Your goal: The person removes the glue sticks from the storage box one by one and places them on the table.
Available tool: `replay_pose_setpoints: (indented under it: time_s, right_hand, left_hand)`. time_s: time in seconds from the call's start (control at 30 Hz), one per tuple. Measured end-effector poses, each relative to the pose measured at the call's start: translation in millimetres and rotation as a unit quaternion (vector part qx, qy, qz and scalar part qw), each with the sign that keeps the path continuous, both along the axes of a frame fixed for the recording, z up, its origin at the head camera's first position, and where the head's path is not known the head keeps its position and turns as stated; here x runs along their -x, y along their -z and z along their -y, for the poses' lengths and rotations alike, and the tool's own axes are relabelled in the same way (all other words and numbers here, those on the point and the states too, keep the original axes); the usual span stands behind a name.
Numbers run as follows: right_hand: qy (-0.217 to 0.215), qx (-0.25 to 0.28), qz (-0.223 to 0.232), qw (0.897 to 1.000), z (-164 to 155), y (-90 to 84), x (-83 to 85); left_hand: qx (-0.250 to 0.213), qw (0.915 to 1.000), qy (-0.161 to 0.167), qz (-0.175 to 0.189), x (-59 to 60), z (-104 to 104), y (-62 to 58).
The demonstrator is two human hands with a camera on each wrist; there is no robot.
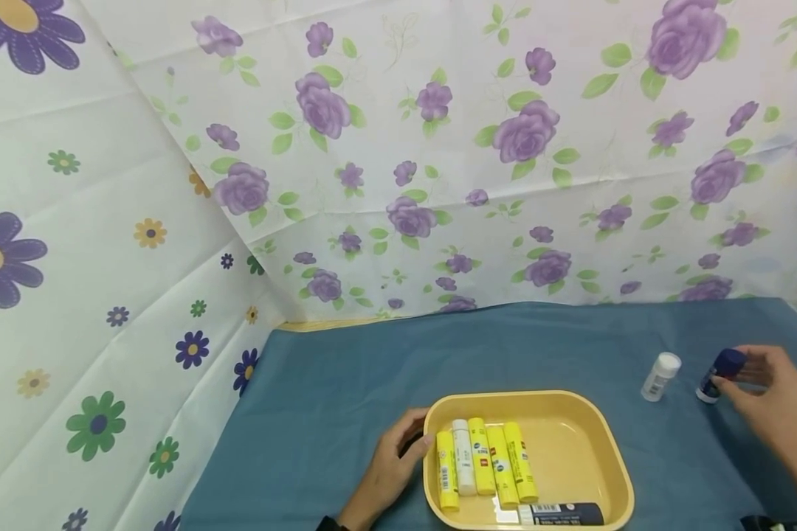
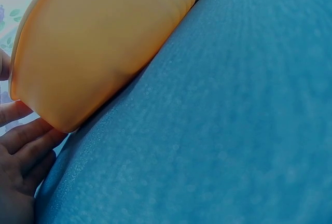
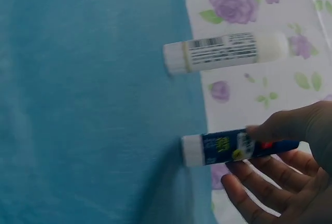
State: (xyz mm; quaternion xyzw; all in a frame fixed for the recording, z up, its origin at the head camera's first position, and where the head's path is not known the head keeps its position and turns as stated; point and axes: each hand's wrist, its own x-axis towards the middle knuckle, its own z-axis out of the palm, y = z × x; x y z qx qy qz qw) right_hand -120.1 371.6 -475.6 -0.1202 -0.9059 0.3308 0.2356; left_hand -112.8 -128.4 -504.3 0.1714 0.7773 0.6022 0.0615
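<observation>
1. The right hand (image 1: 773,402) had its thumb and fingertips (image 3: 254,130) pinched round the dark cap end of a standing dark-blue glue stick with a white base (image 1: 719,376), near the right edge of the blue cloth-covered desk (image 1: 332,413).
2. Just beside that stick, toward the desk's middle, stood a small white plastic glue stick with a barcode label (image 1: 660,376), apart from the hand and upright on the cloth.
3. The left hand (image 1: 388,472) lay on the cloth with its fingers fairly straight, their tips (image 2: 26,133) touching the left wall of a shallow rectangular yellow plastic tray (image 1: 574,420); it curled round nothing.
4. The tray sat near the desk's front edge, about midway along it.
5. Inside the tray, along its left part, five glue sticks lay side by side: four yellow glue sticks (image 1: 501,464) and one white glue stick (image 1: 463,457) second from the left.
6. A dark-blue glue stick (image 1: 561,513) lay crosswise along the tray's front wall, just below the row.
7. Behind the desk hung a white sheet printed with purple roses (image 1: 525,133); at the left hung another with daisy-like flowers (image 1: 73,258).
</observation>
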Motion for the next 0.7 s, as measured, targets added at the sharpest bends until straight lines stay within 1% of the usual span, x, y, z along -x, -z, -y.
replay_pose_setpoints:
  time_s: [0.07, 0.2, 0.27, 0.33, 0.5, 0.7]
  right_hand:
    - [-0.006, -0.018, 0.007, 1.0, -2, 4.0, 0.6]
    - [-0.021, -0.056, 0.055, 0.997, -10, 10.4, 1.7]
    - [-0.024, -0.067, 0.08, 0.994, -14, 13.7, 2.7]
    - [-0.026, -0.072, 0.089, 0.993, -18, 17.4, 3.9]
    - [-0.042, -0.065, 0.092, 0.993, -25, 23.8, 7.5]
    - [-0.087, -0.034, 0.118, 0.989, -37, 25.7, 4.4]
  left_hand:
    - [0.0, 1.0, -0.001, -0.004, -0.2, 0, 0.1]
    - [0.003, 0.9999, -0.006, -0.009, -0.3, -1, 0.6]
    - [0.003, 0.9999, -0.005, -0.009, -0.5, -1, 1.0]
    - [0.002, 0.9999, -0.002, -0.011, -0.5, -1, 1.4]
    - [0.002, 0.9999, -0.004, -0.013, -0.3, -1, 1.1]
    - [-0.002, 0.9999, 0.003, -0.012, -0.3, -2, 1.0]
